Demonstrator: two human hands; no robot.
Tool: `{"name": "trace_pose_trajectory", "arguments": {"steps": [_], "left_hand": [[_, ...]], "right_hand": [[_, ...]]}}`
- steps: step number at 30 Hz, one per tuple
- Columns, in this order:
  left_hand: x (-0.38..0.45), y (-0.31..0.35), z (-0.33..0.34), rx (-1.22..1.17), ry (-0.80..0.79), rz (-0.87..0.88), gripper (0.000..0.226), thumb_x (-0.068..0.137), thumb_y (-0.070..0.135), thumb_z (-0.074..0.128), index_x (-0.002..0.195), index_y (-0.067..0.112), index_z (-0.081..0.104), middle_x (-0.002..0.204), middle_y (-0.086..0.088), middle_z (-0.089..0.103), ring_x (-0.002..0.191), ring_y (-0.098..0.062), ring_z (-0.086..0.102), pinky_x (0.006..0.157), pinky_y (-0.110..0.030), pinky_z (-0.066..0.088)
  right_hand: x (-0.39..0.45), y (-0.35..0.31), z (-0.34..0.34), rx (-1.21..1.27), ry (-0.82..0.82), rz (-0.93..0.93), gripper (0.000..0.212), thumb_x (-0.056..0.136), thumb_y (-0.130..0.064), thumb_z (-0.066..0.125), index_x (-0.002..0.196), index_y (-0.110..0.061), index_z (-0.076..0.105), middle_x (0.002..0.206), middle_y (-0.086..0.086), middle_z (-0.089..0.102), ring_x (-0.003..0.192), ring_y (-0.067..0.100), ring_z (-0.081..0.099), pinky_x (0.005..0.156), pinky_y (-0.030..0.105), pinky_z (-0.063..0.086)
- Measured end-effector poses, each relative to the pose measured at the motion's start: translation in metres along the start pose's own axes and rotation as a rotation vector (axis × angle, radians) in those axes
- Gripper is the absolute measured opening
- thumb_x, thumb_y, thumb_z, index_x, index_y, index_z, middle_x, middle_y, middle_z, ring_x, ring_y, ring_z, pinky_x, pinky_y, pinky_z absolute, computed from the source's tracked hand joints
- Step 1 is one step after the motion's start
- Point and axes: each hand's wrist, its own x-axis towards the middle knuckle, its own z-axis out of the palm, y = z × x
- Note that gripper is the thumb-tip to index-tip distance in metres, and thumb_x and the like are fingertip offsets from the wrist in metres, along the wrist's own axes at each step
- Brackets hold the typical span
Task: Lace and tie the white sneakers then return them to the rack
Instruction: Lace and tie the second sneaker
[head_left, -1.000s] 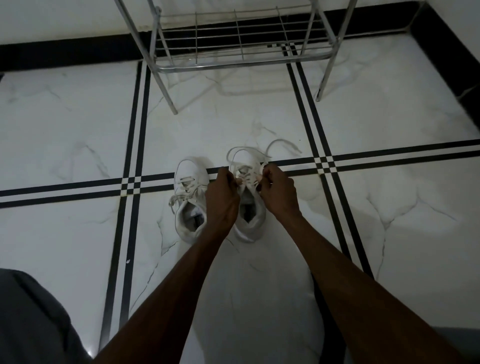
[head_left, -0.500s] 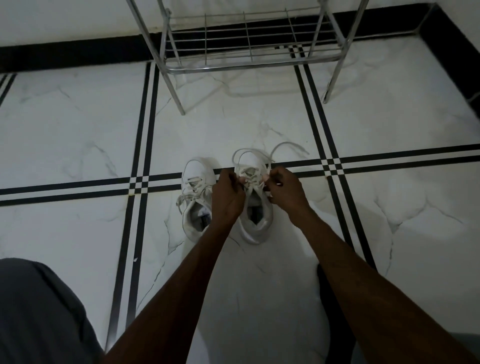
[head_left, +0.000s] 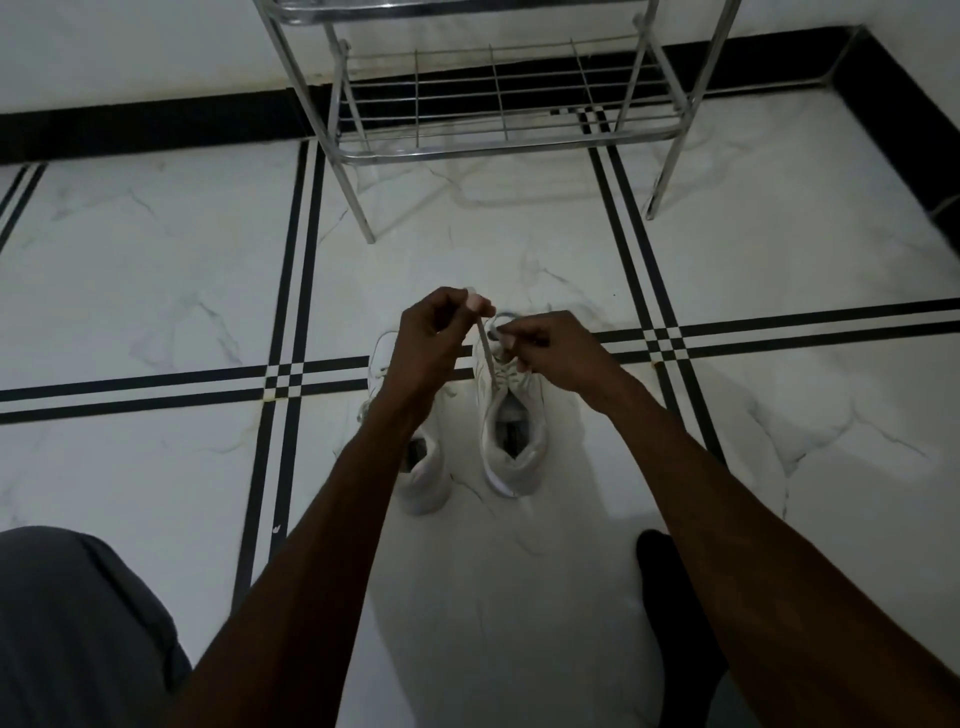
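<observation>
A lace end (head_left: 485, 347) is now drawn up and taut from the eyelets of the right-hand sneaker (head_left: 511, 431), where half a second earlier both hands were held low against the tongue. The left hand (head_left: 434, 343) has been raised above the toe, and its fingers (head_left: 475, 302) are pinched shut on the top of that lace. The right hand (head_left: 550, 348) is kept lower, just beside the upper eyelets, with its fingers closed on what appears to be a loop or the other lace end; the exact strand cannot be made out in the dim light.

Both white sneakers are stood on the marble floor (head_left: 156, 291), side by side, heels toward the person. The other sneaker (head_left: 423, 475) is partly hidden by the left forearm, and its lace is seen hanging loose at the side, so it is judged not yet tied.

The pulling-through is read as slack being taken out before a knot is formed, so tying of the first shoe is probably under way. The metal rack (head_left: 498, 109) is stood beyond the shoes, well apart from them, its lower shelf bare. The return to it is judged to be some steps off.
</observation>
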Motion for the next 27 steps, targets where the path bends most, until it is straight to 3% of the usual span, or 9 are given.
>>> {"name": "trace_pose_trajectory", "arguments": {"steps": [3, 6, 8, 10, 14, 19, 21, 25, 27], "left_hand": [[0.007, 0.001, -0.001, 0.065, -0.062, 0.058, 0.028, 0.103, 0.027, 0.06, 0.105, 0.002, 0.073, 0.105, -0.009, 0.075, 0.088, -0.002, 0.069, 0.07, -0.013, 0.052], [0.008, -0.007, 0.001, 0.058, -0.129, 0.017, 0.038, 0.107, 0.031, 0.05, 0.103, -0.001, 0.07, 0.092, -0.007, 0.074, 0.084, -0.01, 0.069, 0.075, -0.026, 0.055], [0.005, -0.015, 0.004, 0.097, -0.182, -0.031, 0.043, 0.109, 0.035, 0.042, 0.097, 0.005, 0.07, 0.088, 0.002, 0.073, 0.085, -0.007, 0.069, 0.081, -0.024, 0.053], [0.001, -0.021, 0.007, 0.123, -0.209, -0.062, 0.042, 0.109, 0.037, 0.04, 0.098, 0.016, 0.074, 0.092, 0.005, 0.077, 0.093, -0.005, 0.072, 0.083, -0.018, 0.052], [0.004, -0.031, 0.008, 0.099, -0.162, -0.056, 0.046, 0.108, 0.039, 0.042, 0.096, 0.007, 0.073, 0.092, -0.008, 0.077, 0.094, -0.024, 0.073, 0.087, -0.035, 0.055], [0.004, -0.04, 0.018, 0.156, -0.104, -0.13, 0.038, 0.106, 0.044, 0.045, 0.099, 0.016, 0.07, 0.094, -0.001, 0.075, 0.093, -0.014, 0.07, 0.087, -0.035, 0.053], [0.003, -0.039, 0.02, 0.185, -0.094, -0.113, 0.036, 0.105, 0.045, 0.047, 0.105, 0.016, 0.069, 0.103, 0.0, 0.076, 0.1, -0.012, 0.071, 0.093, -0.039, 0.056], [0.001, -0.037, 0.021, 0.195, -0.115, -0.013, 0.039, 0.106, 0.034, 0.051, 0.142, 0.019, 0.048, 0.127, -0.001, 0.07, 0.106, -0.009, 0.07, 0.085, -0.025, 0.056], [0.0, -0.035, 0.022, 0.237, -0.098, 0.042, 0.041, 0.105, 0.028, 0.054, 0.145, 0.02, 0.048, 0.135, 0.0, 0.065, 0.117, -0.014, 0.067, 0.093, -0.034, 0.058]], "right_hand": [[-0.001, -0.013, 0.001, -0.101, -0.153, -0.012, 0.027, 0.096, -0.03, 0.062, 0.098, -0.006, 0.075, 0.088, 0.011, 0.074, 0.073, 0.012, 0.064, 0.078, 0.036, 0.055], [-0.001, -0.018, -0.001, -0.115, -0.116, -0.017, 0.036, 0.093, -0.046, 0.061, 0.092, -0.013, 0.077, 0.086, 0.011, 0.075, 0.074, 0.016, 0.067, 0.083, 0.043, 0.056], [-0.001, -0.016, -0.004, -0.162, -0.087, -0.044, 0.037, 0.092, -0.047, 0.062, 0.089, -0.014, 0.078, 0.083, 0.012, 0.075, 0.078, 0.025, 0.07, 0.082, 0.046, 0.056], [-0.001, -0.015, -0.01, -0.234, -0.083, -0.055, 0.035, 0.091, -0.045, 0.066, 0.085, -0.013, 0.078, 0.077, 0.006, 0.074, 0.074, 0.021, 0.069, 0.077, 0.042, 0.056], [0.003, -0.012, -0.027, -0.342, -0.061, -0.039, 0.02, 0.078, -0.031, 0.083, 0.09, -0.015, 0.08, 0.084, 0.001, 0.076, 0.077, 0.014, 0.071, 0.078, 0.042, 0.062], [0.001, -0.002, -0.021, -0.381, 0.217, -0.155, 0.013, 0.073, -0.011, 0.084, 0.081, -0.018, 0.076, 0.079, -0.003, 0.075, 0.073, 0.009, 0.072, 0.074, 0.037, 0.062], [0.002, -0.001, -0.018, -0.323, 0.267, -0.15, 0.011, 0.074, -0.011, 0.083, 0.08, -0.017, 0.076, 0.081, -0.002, 0.076, 0.072, 0.007, 0.073, 0.075, 0.034, 0.062], [0.004, 0.002, -0.016, -0.032, 0.243, -0.051, 0.02, 0.069, -0.012, 0.089, 0.083, -0.01, 0.076, 0.083, 0.005, 0.078, 0.075, 0.016, 0.076, 0.076, 0.039, 0.064], [0.001, 0.003, -0.014, 0.124, 0.203, -0.032, 0.023, 0.069, -0.01, 0.089, 0.086, -0.004, 0.074, 0.086, 0.011, 0.078, 0.079, 0.021, 0.077, 0.076, 0.039, 0.064]]}}
